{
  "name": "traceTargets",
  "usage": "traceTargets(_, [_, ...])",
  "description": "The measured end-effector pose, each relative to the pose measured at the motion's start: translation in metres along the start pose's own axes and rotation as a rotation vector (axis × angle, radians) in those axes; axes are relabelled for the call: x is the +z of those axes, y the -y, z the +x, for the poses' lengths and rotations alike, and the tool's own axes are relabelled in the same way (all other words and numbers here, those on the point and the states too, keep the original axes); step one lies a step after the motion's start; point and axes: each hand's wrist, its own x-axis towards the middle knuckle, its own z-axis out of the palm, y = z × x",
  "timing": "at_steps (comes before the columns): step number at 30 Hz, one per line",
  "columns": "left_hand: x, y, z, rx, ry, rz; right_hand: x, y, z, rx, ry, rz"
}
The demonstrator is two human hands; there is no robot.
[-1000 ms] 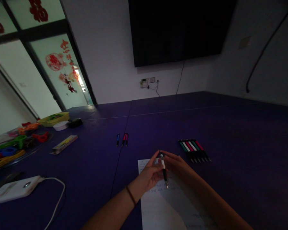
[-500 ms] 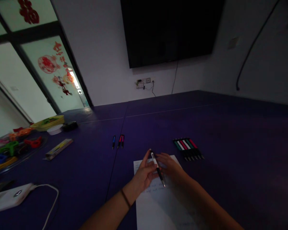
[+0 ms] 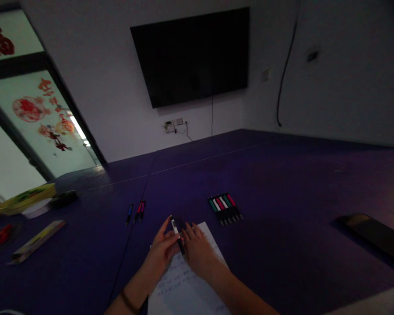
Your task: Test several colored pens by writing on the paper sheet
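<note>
A white and black pen [image 3: 175, 227] is held in my left hand [image 3: 160, 253], its fingers pinching the barrel above the paper. My right hand [image 3: 198, 251] lies beside the pen with its fingers stretched out, close to or touching its lower part. Under both hands a white sheet of paper [image 3: 184, 297] carries lines of handwriting. Several pens with green, white and red barrels [image 3: 225, 208] lie in a row beyond my right hand. Farther left are a blue pen [image 3: 129, 214] and two red or pink pens [image 3: 139, 211].
On the purple table [image 3: 282, 183] a black phone [image 3: 374, 236] lies at the right. To the left are a long thin box [image 3: 37, 241], a white round lid [image 3: 37, 208], a dark round item [image 3: 64, 199], a yellow basket [image 3: 22, 199] and a red item [image 3: 0, 236].
The view has turned to the right, bringing the phone in. My right hand has come closer to the pen, and its fingers now lie along the pen's side. My left hand still holds it.
</note>
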Motion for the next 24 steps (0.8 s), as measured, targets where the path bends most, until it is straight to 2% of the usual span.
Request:
traceTargets(1, [0.0,-0.003,0.003,0.019,-0.011,0.049,-0.001,0.004,0.0,0.047,-0.006,0.032])
traceTargets(2, [0.002,-0.007,0.007,0.033,-0.014,0.098,-0.002,0.008,0.001,0.035,-0.003,0.076])
traceTargets(5, [0.012,-0.018,0.024,0.051,-0.037,0.202,-0.003,0.015,0.002,-0.083,0.068,0.124])
traceTargets(8, [0.033,-0.023,0.05,0.026,-0.017,0.225,-0.004,0.016,0.002,-0.19,0.116,0.106])
traceTargets(12, [0.06,-0.007,0.087,0.035,0.014,0.337,-0.004,0.013,0.001,-0.34,0.102,0.106])
traceTargets(15, [0.073,0.013,0.107,0.084,0.004,0.56,-0.004,0.012,0.001,-0.391,0.089,0.126])
traceTargets(19, [0.08,0.026,0.118,0.242,0.024,0.999,-0.005,0.014,0.0,-0.365,0.095,0.207])
traceTargets(24, [0.085,0.021,0.114,0.3,0.124,1.239,-0.008,0.017,0.0,-0.306,0.118,0.245])
